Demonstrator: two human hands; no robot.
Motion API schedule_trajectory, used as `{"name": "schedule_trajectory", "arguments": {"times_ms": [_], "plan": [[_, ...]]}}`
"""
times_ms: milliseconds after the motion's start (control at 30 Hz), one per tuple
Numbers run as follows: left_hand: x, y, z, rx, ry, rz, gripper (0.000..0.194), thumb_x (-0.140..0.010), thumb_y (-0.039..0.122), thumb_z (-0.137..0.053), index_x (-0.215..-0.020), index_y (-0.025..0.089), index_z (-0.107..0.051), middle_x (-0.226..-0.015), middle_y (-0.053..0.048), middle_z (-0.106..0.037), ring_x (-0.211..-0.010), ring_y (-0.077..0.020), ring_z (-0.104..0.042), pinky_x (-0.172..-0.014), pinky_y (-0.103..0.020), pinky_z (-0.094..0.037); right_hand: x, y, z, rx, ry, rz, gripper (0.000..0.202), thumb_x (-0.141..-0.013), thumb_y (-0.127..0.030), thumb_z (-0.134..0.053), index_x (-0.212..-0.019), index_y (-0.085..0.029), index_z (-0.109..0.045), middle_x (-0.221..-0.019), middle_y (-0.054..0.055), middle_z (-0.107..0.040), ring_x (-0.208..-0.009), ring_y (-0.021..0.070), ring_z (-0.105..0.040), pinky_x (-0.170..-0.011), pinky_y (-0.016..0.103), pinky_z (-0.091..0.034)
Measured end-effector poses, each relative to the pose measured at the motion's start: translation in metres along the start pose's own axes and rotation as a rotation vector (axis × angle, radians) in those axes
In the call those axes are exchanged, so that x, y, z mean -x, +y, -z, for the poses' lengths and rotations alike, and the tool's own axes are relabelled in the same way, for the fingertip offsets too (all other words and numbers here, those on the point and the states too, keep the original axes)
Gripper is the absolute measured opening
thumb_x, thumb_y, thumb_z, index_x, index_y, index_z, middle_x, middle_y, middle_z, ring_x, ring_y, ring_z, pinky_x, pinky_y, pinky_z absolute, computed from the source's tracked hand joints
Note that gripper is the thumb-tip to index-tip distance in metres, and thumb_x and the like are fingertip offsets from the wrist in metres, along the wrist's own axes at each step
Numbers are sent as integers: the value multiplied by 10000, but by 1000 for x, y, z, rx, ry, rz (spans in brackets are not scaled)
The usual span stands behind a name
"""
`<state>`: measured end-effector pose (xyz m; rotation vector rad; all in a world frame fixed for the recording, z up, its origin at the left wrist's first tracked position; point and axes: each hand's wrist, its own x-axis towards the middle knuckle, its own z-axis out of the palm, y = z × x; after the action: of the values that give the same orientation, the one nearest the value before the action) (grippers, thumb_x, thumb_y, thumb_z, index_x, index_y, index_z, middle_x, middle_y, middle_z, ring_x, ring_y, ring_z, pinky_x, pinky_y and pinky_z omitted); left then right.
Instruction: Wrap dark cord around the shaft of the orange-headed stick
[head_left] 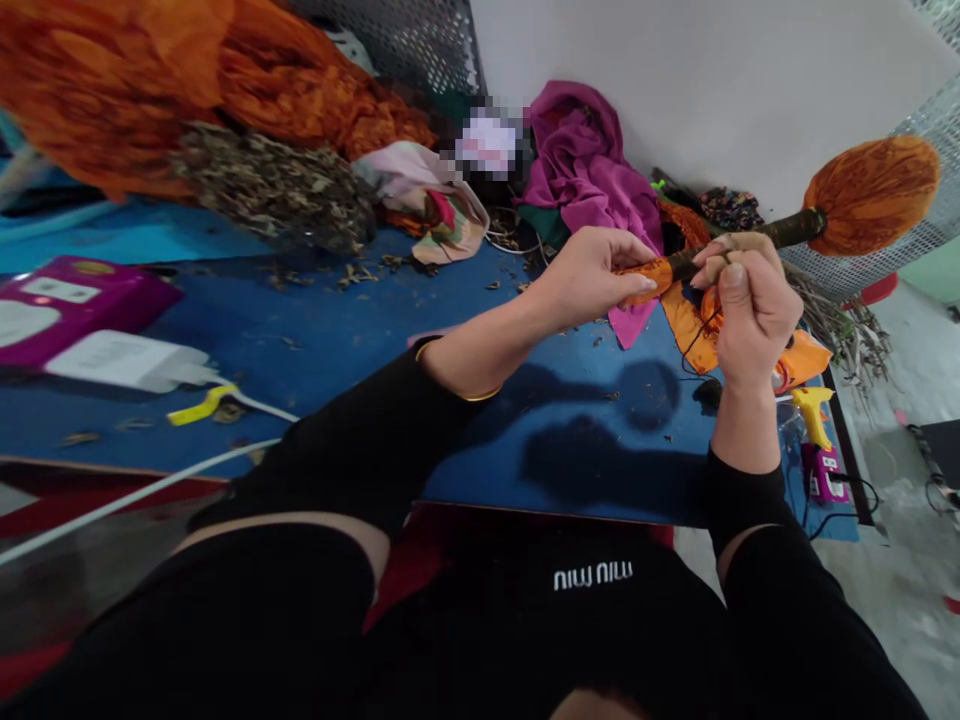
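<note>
A brown stick slants up to the right, ending in a bulb of gathered orange cloth. Its lower end is wrapped in orange cloth, and my left hand is closed round that wrapped end. Just beside the stick's middle, my right hand is closed in a pinch. A thin dark cord hangs below its fingers and appears to be held there; the fingertips partly hide it. Loose orange cloth lies on the table under the hands.
On the blue table stand a purple box and a white plug adapter at left. Dried plant matter, orange fabric and magenta cloth are heaped behind. A yellow glue gun sits near the right edge.
</note>
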<state>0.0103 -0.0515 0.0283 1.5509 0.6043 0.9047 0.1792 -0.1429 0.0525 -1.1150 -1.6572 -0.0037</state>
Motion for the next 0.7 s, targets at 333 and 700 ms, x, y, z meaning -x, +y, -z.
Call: {"name": "schedule_trajectory", "arguments": {"times_ms": [333,700], "plan": [[2,1,3,-73,-12,1,124,-788,86,-714,-907,114,-734,-802,-42,-716,-733,-149,-642,-691,-291,-514,-2,15,-4,-93,-99,-22,492,-1035,-662,-491,-777,-280,-663,-906,65,-680,-966,213,-693,-884,401,-640],[3,-4,0,-92,-24,15,133,-739,45,-736,-833,138,-716,-749,-21,-678,-748,-161,-630,-693,-282,-479,-7,16,-15,-239,-43,58,406,-1069,-493,-554,-797,-267,-754,-803,24,-667,-920,181,-669,-833,363,-597]]}}
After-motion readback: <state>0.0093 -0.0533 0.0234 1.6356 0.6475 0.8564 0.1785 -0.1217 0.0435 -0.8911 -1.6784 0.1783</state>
